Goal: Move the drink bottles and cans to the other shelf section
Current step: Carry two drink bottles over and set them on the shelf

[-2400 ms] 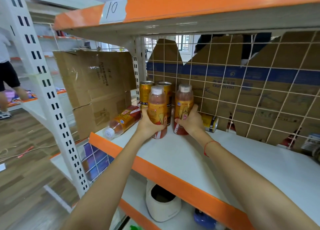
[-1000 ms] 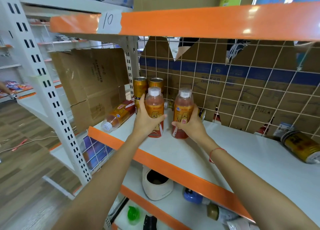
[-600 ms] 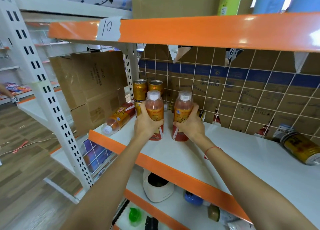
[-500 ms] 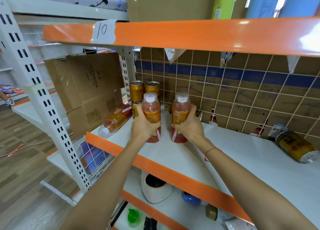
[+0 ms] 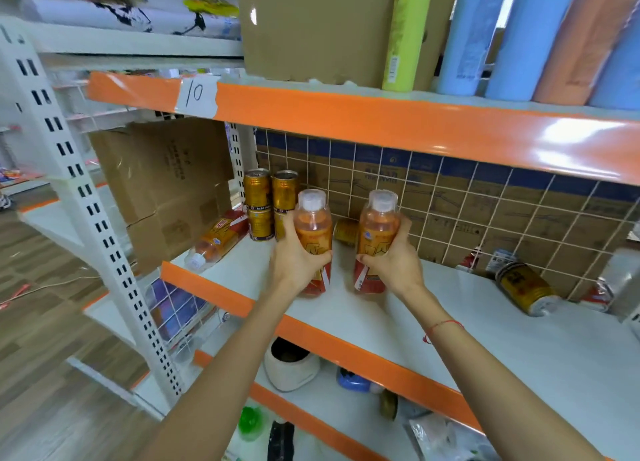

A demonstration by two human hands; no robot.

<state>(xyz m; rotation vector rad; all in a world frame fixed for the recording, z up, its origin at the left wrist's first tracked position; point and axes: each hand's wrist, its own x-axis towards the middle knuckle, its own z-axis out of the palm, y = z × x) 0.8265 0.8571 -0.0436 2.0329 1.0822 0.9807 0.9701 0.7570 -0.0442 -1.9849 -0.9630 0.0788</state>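
White metal shelving (image 5: 519, 329) with orange front edges (image 5: 381, 121) fills the view, backed by a white wire grid (image 5: 485, 218) over flattened cardboard (image 5: 166, 183). A perforated white upright (image 5: 90, 211) stands at the left above wood-pattern flooring (image 5: 38, 339). A paper label (image 5: 195, 96) reads 10.

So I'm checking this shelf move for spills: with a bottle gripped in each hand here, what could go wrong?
The left hand and its bottle sit right beside the stacked gold cans; a careless lift might topple the stack. With the right hand also holding a bottle, no hand is free to catch anything. The bottle lying on its side near the shelf's orange edge could roll off if bumped.
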